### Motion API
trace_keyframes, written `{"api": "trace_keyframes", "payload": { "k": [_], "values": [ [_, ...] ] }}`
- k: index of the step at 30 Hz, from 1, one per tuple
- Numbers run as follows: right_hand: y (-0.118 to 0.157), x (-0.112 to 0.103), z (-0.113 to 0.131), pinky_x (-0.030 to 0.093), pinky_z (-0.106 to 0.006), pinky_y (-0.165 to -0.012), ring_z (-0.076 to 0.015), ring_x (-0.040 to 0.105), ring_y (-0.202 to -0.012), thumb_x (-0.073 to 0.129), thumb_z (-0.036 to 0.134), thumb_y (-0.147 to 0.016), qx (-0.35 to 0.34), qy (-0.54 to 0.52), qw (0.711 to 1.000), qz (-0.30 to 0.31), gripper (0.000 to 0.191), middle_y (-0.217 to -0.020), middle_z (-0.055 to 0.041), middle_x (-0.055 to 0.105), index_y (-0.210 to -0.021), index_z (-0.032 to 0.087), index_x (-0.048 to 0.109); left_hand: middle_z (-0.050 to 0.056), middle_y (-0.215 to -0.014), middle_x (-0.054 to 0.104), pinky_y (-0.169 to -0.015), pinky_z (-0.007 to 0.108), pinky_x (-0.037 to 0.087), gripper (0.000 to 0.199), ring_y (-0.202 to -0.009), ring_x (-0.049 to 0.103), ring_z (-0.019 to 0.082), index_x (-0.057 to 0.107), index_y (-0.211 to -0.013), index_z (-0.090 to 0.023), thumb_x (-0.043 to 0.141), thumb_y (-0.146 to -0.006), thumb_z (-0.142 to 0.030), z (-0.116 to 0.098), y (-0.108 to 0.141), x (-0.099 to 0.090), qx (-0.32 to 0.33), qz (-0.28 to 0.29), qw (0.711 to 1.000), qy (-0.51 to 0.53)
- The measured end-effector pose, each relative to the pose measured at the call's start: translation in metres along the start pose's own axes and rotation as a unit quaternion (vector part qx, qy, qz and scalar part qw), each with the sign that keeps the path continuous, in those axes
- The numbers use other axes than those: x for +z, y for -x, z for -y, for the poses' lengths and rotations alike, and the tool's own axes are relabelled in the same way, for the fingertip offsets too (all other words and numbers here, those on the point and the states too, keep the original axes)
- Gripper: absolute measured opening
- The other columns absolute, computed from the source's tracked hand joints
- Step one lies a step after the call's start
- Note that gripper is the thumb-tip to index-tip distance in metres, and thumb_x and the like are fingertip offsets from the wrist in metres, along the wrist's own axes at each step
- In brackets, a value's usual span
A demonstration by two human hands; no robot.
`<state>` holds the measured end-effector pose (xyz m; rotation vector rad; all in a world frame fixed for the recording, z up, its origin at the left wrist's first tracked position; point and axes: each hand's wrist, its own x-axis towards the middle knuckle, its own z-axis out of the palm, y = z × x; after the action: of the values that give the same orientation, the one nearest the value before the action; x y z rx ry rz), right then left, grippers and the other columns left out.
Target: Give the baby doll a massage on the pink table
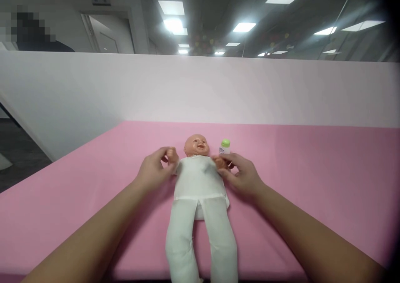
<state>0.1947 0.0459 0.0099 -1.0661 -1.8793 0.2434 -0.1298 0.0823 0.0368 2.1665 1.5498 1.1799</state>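
Observation:
A baby doll [198, 179] with a cloth body in white lies on its back, its head away from me and its legs toward me. The fingers of my left hand [154, 166] are closed around the doll's hand on the left. On the other side, my right hand [245, 175] grips the doll's other hand beside its shoulder. Just beyond my right fingers stands a small bottle [224, 146] with a green cap and a printed label; its lower part is hidden behind my hand. The doll's feet run past the bottom of the picture.
Under the doll is a pink padded surface [300, 183], bounded at the back by a white wall panel [200, 89] and at the left by another. Past the panel, a person [37, 37] shows at the upper left near a doorway [109, 31].

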Motion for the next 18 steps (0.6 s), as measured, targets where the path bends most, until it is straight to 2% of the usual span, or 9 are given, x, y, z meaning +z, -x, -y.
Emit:
{"api": "trace_keyframes", "payload": {
  "k": [2,4,7,10,13,16,18],
  "values": [
    [0.002,0.003,0.008,0.056,-0.043,-0.093,-0.0259,0.066,-0.103,0.072,0.028,-0.092,-0.064,0.020,0.996,0.065,0.030,-0.111,-0.0042,0.073,-0.122,0.030,0.072,0.003,-0.112,0.074,-0.082,0.033,0.052,0.030,-0.096,0.067,0.024,0.071,-0.117,-0.029,0.064,-0.090,-0.038,-0.009,0.006,0.003,0.106,0.074,0.991,-0.044],
    [0.004,0.004,0.010,0.055,-0.042,-0.096,-0.0246,0.066,-0.104,0.073,0.025,-0.091,-0.093,0.014,0.990,0.104,0.026,-0.109,-0.0024,0.074,-0.117,0.031,0.074,0.005,-0.116,0.072,-0.088,0.036,0.051,0.033,-0.101,0.065,0.025,0.071,-0.123,-0.028,0.063,-0.091,-0.033,-0.014,0.010,0.006,0.194,0.134,0.968,-0.090],
    [0.004,0.004,0.008,0.054,-0.041,-0.098,-0.0229,0.067,-0.105,0.072,0.024,-0.093,-0.095,-0.008,0.985,0.142,0.024,-0.113,-0.0010,0.074,-0.115,0.034,0.076,0.009,-0.119,0.069,-0.088,0.039,0.050,0.041,-0.102,0.063,0.027,0.068,-0.133,-0.029,0.055,-0.094,-0.023,-0.020,0.015,0.008,0.252,0.179,0.939,-0.151],
    [0.003,0.003,0.007,0.053,-0.043,-0.100,-0.0236,0.067,-0.106,0.070,0.022,-0.093,-0.094,-0.016,0.983,0.154,0.026,-0.114,-0.0011,0.074,-0.115,0.034,0.077,0.010,-0.117,0.069,-0.085,0.040,0.051,0.047,-0.099,0.061,0.027,0.065,-0.136,-0.029,0.052,-0.093,-0.017,-0.023,0.017,0.009,0.260,0.190,0.929,-0.181],
    [0.003,0.004,0.006,0.055,-0.043,-0.093,-0.0246,0.068,-0.100,0.073,0.023,-0.090,-0.058,-0.015,0.990,0.130,0.030,-0.109,-0.0022,0.075,-0.118,0.031,0.075,0.009,-0.119,0.069,-0.088,0.040,0.050,0.045,-0.100,0.061,0.027,0.066,-0.134,-0.029,0.053,-0.093,-0.017,-0.021,0.016,0.010,0.248,0.174,0.938,-0.171],
    [0.001,0.008,0.001,0.057,-0.040,-0.082,-0.0244,0.069,-0.094,0.074,0.032,-0.089,0.039,-0.043,0.997,0.058,0.032,-0.110,-0.0041,0.075,-0.121,0.029,0.073,0.008,-0.119,0.069,-0.092,0.040,0.049,0.038,-0.104,0.062,0.027,0.069,-0.130,-0.028,0.056,-0.095,-0.026,-0.016,0.013,0.012,0.219,0.146,0.955,-0.138],
    [-0.003,0.010,-0.004,0.057,-0.039,-0.082,-0.0248,0.069,-0.095,0.076,0.040,-0.089,0.100,-0.096,0.990,-0.029,0.036,-0.112,-0.0059,0.075,-0.121,0.027,0.071,0.008,-0.119,0.070,-0.091,0.039,0.049,0.036,-0.105,0.063,0.027,0.070,-0.128,-0.026,0.058,-0.096,-0.037,-0.014,0.010,0.013,0.183,0.124,0.970,-0.106]
  ]
}}
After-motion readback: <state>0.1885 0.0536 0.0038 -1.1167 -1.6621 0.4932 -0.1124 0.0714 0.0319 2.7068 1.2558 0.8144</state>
